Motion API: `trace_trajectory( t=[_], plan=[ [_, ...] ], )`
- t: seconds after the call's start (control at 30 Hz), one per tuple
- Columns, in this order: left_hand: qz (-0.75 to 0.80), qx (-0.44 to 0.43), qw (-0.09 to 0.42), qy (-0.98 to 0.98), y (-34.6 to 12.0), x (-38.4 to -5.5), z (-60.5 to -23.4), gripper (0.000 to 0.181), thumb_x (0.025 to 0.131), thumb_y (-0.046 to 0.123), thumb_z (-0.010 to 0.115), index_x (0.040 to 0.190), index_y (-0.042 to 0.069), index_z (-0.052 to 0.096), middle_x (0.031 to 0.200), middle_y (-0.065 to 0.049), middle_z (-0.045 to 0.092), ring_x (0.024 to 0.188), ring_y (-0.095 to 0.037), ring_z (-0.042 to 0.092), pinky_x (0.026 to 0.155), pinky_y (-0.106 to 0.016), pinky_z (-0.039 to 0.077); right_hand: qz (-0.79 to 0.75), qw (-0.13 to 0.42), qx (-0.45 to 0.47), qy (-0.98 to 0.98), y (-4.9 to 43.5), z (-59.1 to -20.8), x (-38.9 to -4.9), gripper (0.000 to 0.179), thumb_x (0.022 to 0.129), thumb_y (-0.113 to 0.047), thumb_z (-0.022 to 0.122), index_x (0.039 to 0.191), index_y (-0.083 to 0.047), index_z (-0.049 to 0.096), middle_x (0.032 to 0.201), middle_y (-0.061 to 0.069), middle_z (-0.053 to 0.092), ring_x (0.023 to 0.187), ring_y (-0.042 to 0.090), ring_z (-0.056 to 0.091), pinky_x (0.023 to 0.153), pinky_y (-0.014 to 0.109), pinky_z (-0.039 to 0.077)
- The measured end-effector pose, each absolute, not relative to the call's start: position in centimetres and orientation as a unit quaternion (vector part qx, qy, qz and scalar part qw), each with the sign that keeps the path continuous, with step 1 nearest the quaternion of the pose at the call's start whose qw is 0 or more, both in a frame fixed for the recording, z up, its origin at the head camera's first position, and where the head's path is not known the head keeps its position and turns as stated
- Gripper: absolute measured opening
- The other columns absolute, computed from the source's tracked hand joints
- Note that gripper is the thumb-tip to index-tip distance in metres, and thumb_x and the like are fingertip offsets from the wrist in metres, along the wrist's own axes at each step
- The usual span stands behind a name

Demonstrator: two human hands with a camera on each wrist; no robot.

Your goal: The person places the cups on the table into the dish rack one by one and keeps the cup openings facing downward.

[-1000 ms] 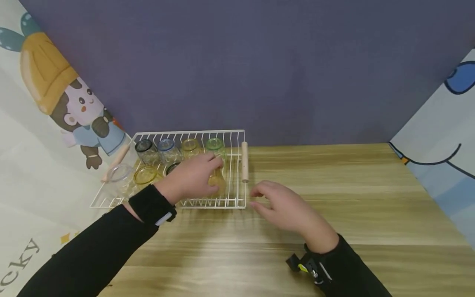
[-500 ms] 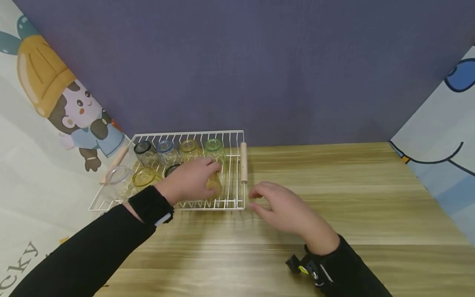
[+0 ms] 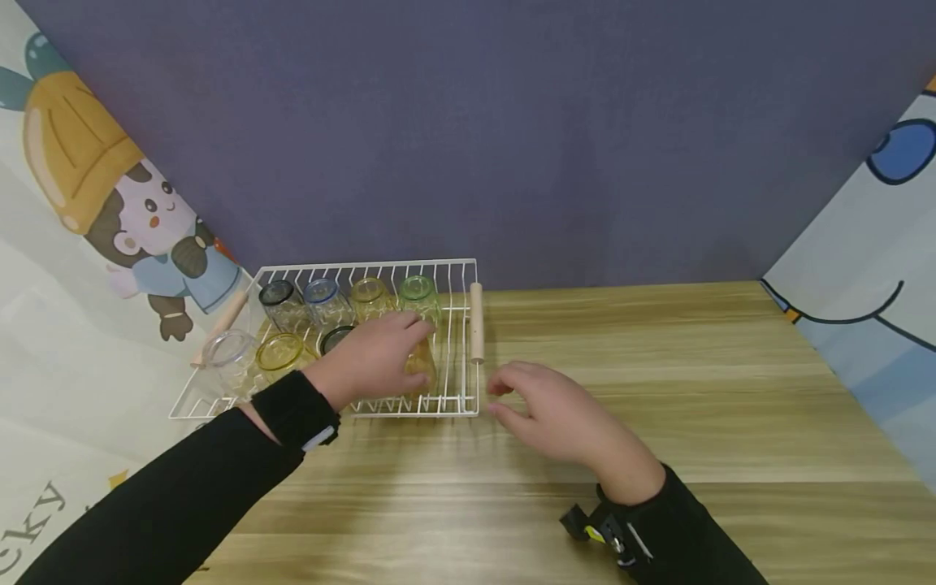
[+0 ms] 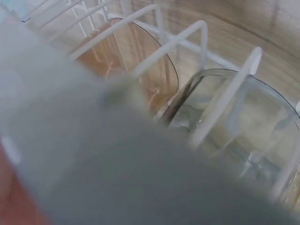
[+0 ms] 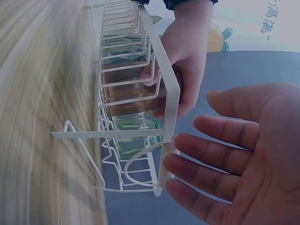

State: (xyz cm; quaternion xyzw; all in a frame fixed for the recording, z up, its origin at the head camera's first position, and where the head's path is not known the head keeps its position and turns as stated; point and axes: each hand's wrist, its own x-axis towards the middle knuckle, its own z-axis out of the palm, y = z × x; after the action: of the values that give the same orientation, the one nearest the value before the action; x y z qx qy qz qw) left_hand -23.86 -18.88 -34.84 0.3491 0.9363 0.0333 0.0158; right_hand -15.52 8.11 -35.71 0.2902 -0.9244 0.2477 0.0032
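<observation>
My left hand (image 3: 376,353) grips an amber glass (image 3: 422,367) in the front row of a white wire rack (image 3: 431,416). In the right wrist view, thumb and fingers lie around the upper end of this amber glass (image 5: 129,89). The left wrist view shows the amber glass (image 4: 140,61) beside a greyish glass (image 4: 239,112) behind white wires; a blurred grey shape hides much else. My right hand (image 3: 559,414) hovers off the rack's right side, holding nothing; its relaxed fingers (image 5: 215,154) spread apart in the right wrist view.
Upside-down glasses fill the back row: black-rimmed (image 3: 281,301), blue (image 3: 327,302), yellow (image 3: 371,297) and green (image 3: 419,294). In front are a clear glass (image 3: 232,357), a yellow glass (image 3: 283,357) and a dark-rimmed one (image 3: 336,337). A wooden handle (image 3: 477,323) edges the rack on the wooden table (image 3: 621,341).
The left hand keeps its grip on the amber glass, which has shifted slightly left within the rack. The right hand stays nearly still. The whole view drifts a little.
</observation>
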Motion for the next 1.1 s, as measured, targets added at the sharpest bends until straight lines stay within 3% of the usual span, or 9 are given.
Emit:
trace_trajectory(
  t=[0.17,0.33,0.5,0.67,0.97,1.1],
  plan=[
    [0.058,0.352,-0.030,0.934,-19.6,-23.1,-33.2,0.073,0.086,0.049,0.067,0.145,0.012,0.044,0.130,-0.005,0.053,0.111,-0.021,0.054,0.094,-0.039,0.049,0.242,0.006,0.291,-0.926,8.2,-35.7,-15.8,0.027,0.095,-0.040,0.060,0.111,-0.019,0.064,0.108,-0.006,0.066,0.104,0.008,0.058,0.094,0.034,0.050],
    [0.083,0.335,-0.091,0.934,-20.5,-20.8,-31.1,0.072,0.087,0.050,0.066,0.145,0.013,0.044,0.143,-0.008,0.047,0.129,-0.028,0.045,0.106,-0.046,0.042,0.242,0.008,0.277,-0.930,9.2,-35.9,-16.0,0.024,0.095,-0.041,0.060,0.109,-0.021,0.064,0.108,-0.009,0.064,0.104,0.008,0.058,0.093,0.035,0.051],
    [0.106,0.320,-0.125,0.933,-21.8,-18.2,-30.7,0.069,0.087,0.045,0.069,0.144,0.012,0.046,0.145,-0.009,0.046,0.132,-0.028,0.043,0.107,-0.047,0.040,0.230,0.005,0.252,-0.940,11.9,-36.1,-15.4,0.018,0.094,-0.033,0.064,0.107,-0.021,0.062,0.109,-0.007,0.064,0.103,0.012,0.059,0.089,0.039,0.052],
    [0.109,0.300,-0.135,0.938,-23.2,-17.1,-31.0,0.068,0.087,0.042,0.069,0.142,0.010,0.047,0.143,-0.011,0.047,0.129,-0.030,0.046,0.103,-0.051,0.043,0.213,0.016,0.219,-0.952,14.8,-35.4,-15.0,0.019,0.094,-0.031,0.064,0.110,-0.020,0.063,0.112,-0.005,0.064,0.104,0.016,0.060,0.088,0.043,0.053],
    [0.172,0.246,-0.139,0.944,-23.6,-16.9,-32.4,0.064,0.090,0.041,0.066,0.141,0.008,0.047,0.143,-0.012,0.048,0.130,-0.033,0.044,0.106,-0.055,0.038,0.214,0.048,0.185,-0.958,17.5,-34.5,-14.4,0.024,0.096,-0.033,0.061,0.112,-0.015,0.063,0.114,0.002,0.064,0.104,0.024,0.060,0.087,0.048,0.052],
    [0.206,0.218,-0.159,0.941,-23.8,-16.4,-34.1,0.063,0.089,0.040,0.067,0.139,0.006,0.048,0.142,-0.014,0.048,0.131,-0.035,0.041,0.107,-0.057,0.033,0.189,0.090,0.171,-0.963,18.1,-34.6,-13.9,0.032,0.095,-0.031,0.062,0.119,-0.008,0.063,0.117,0.009,0.064,0.107,0.032,0.059,0.089,0.054,0.050]
  ],
)
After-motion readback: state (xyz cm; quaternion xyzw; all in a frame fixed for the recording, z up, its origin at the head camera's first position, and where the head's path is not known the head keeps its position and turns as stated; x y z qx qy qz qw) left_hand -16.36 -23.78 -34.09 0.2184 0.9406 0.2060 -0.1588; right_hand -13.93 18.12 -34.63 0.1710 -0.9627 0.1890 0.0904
